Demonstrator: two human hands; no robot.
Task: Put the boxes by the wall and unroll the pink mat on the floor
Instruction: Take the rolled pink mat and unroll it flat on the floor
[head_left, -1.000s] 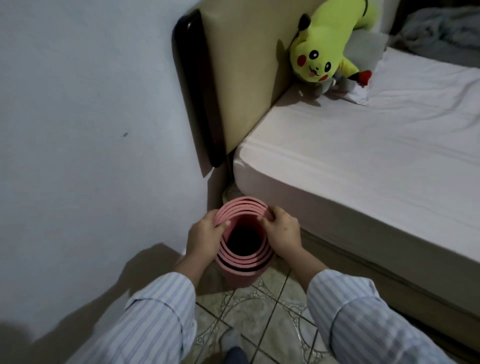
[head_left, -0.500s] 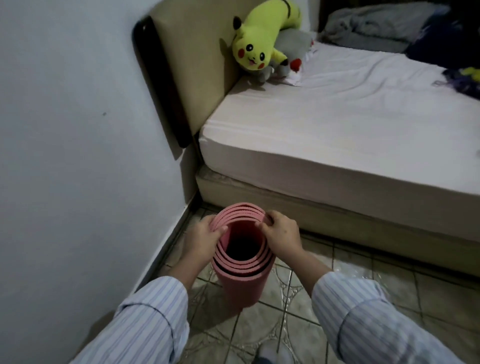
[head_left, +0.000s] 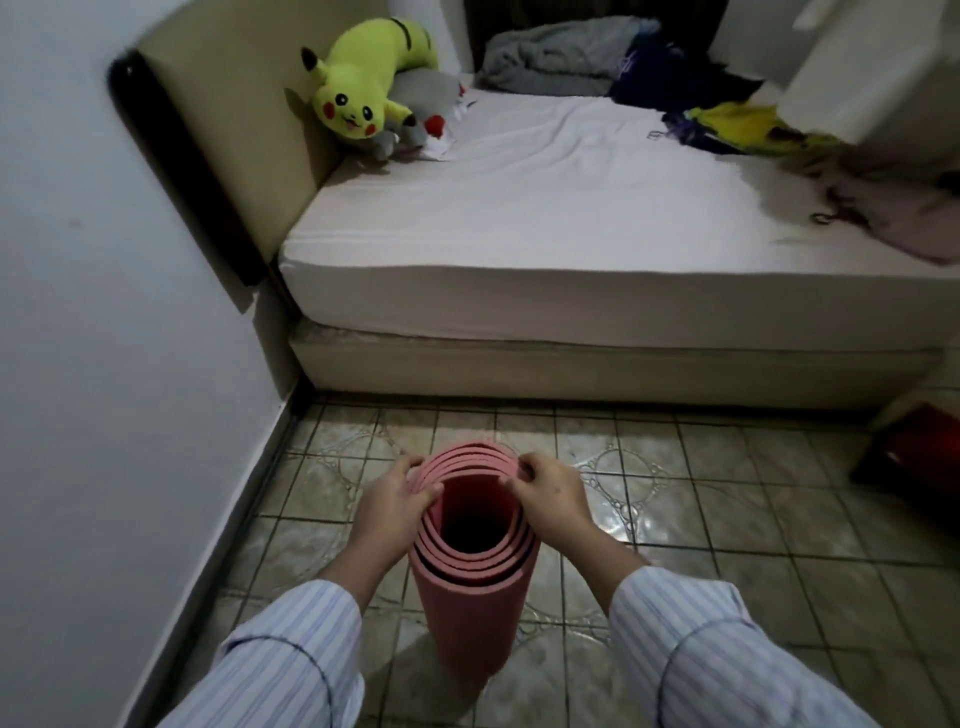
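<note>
The rolled pink mat (head_left: 470, 603) stands upright in front of me over the tiled floor (head_left: 727, 519); I look down into its open top end. My left hand (head_left: 392, 506) grips the top rim on the left, thumb inside the roll. On the right of the rim my right hand (head_left: 553, 501) pinches the outer layers. Whether the mat's lower end touches the floor I cannot tell. No boxes can be made out for certain.
A bed (head_left: 571, 234) with a white sheet runs across the far side, its beige headboard (head_left: 228, 130) against the white wall (head_left: 104, 338) on the left. A yellow plush toy (head_left: 363, 88) and heaped clothes (head_left: 727, 104) lie on it. A red object (head_left: 914, 447) sits at the right edge.
I have backed away from the corner by the headboard with the mat held in both hands. More tiled floor and the whole bed now show. The grip looks the same.
</note>
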